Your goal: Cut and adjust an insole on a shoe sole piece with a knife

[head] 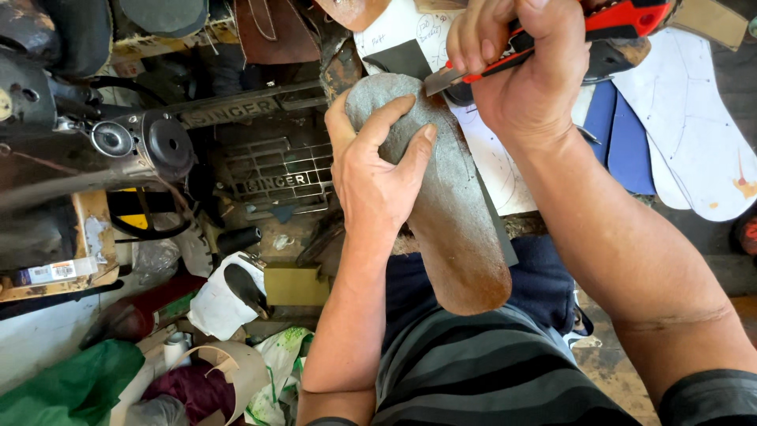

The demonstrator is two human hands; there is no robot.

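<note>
My left hand [377, 170] grips a long grey and brown shoe sole [461, 229] near its rounded toe end, thumb and fingers spread over its upper face. The sole's heel end rests against my lap. My right hand [524, 75] is closed round a red and black utility knife [552, 43]. Its short blade [441, 81] touches the sole's right edge close to the toe.
An old black treadle sewing machine [150, 146] stands at the left. White and blue paper sole patterns [686, 134] lie at the right. Scraps, a green bag [71, 386], curled card [236, 371] and cloth crowd the floor at lower left.
</note>
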